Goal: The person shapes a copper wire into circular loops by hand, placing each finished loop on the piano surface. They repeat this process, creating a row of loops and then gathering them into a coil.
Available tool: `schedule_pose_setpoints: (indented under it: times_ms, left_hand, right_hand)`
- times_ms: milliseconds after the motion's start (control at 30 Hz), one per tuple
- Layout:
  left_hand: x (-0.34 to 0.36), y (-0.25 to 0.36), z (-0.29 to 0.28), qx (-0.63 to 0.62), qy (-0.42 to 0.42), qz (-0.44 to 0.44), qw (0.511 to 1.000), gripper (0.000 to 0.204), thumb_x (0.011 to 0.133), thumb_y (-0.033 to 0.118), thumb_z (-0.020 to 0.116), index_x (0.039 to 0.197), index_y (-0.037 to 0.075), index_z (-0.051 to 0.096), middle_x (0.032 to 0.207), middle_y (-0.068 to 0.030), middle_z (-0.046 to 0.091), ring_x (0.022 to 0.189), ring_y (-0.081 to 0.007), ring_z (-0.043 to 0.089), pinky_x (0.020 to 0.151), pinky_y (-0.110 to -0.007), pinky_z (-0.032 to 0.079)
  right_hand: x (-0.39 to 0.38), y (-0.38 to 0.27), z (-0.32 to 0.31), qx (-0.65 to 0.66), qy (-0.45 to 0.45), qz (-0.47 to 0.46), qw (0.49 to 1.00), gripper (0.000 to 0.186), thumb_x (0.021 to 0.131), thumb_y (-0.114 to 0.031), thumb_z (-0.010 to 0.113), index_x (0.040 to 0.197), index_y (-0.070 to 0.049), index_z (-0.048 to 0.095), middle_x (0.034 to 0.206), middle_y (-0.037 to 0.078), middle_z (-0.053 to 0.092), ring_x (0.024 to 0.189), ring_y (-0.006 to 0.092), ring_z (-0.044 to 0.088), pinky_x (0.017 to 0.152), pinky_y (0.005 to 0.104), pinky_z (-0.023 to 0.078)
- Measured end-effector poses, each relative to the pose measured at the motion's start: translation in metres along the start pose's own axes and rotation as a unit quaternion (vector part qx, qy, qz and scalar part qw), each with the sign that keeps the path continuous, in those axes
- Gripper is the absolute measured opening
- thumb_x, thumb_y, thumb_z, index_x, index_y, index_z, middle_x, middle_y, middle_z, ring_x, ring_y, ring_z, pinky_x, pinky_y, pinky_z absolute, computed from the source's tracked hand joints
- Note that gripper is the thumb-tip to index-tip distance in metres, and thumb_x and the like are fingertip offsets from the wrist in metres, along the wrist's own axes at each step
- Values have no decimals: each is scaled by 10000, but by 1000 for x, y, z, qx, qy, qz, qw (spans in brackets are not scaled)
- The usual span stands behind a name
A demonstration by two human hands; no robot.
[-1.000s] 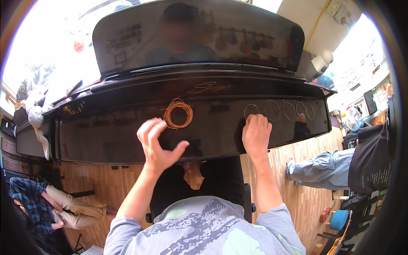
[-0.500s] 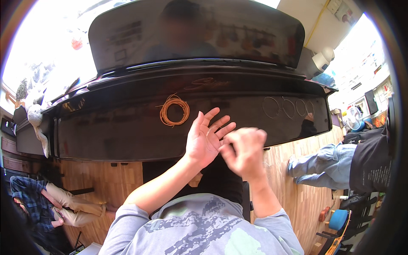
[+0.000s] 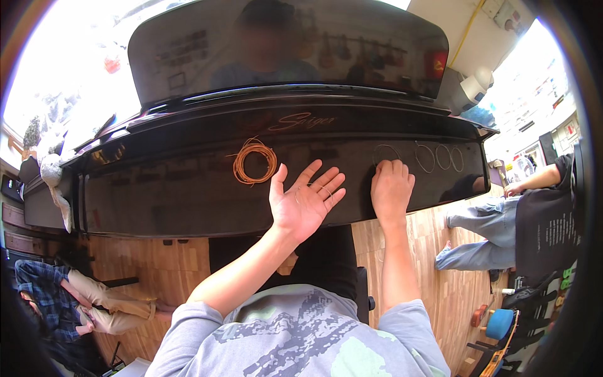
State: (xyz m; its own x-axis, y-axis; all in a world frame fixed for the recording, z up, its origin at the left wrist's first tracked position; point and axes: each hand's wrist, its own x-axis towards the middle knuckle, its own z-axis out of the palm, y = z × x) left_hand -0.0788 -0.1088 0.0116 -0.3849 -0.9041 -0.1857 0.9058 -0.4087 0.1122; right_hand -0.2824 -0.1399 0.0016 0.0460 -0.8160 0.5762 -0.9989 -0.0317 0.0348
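Observation:
My left hand [image 3: 308, 201] is held palm up above the black piano's closed lid [image 3: 157, 207], fingers spread. A thin wire loop [image 3: 326, 192] appears to lie across its fingers, faint against the skin. Farther right, my right hand [image 3: 392, 191] is closed, fingertips pinching the near edge of a coiled thin string [image 3: 385, 146] at the lid. Three more coiled strings [image 3: 425, 157] lie in a row to its right. An orange-brown coil of cord [image 3: 254, 162] rests on the lid, left of my left hand.
The glossy music panel [image 3: 282, 50] rises behind the lid. A grey plush-like figure [image 3: 55, 182] hangs at the left end. A white camera-like device [image 3: 476, 85] stands at the back right. One person [image 3: 546, 220] stands right; another [image 3: 94, 295] sits left. A blue stool-like object [image 3: 500, 325] is lower right.
My right hand has moved away from beside my left hand, rightward and farther out, to the leftmost coiled string. My left hand has opened wider. The person at right has shifted stance.

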Motion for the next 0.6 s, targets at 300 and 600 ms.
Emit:
schedule_pose_setpoints:
  times_ms: [300, 600]
  left_hand:
    - [-5, 1, -2, 48, 11, 0, 999, 839, 898, 610, 454, 1443, -2, 279, 1489, -298, 260, 1385, -409, 307, 1127, -522, 286]
    - [1, -5, 2, 28, 5, 7, 1000, 809, 895, 617, 449, 1407, 2, 336, 1402, -258, 398, 1308, -381, 404, 1087, -522, 329]
  right_hand:
    - [-4, -20, -22, 115, -17, -12, 993, 66, 845, -32, 583, 907, -54, 573, 900, 87, 560, 881, 285, 551, 762, 405, 408]
    - [-37, -85, -86, 202, -88, -169, 961, 161, 824, -89, 650, 967, -88, 576, 944, 58, 535, 924, 241, 531, 836, 407, 376]
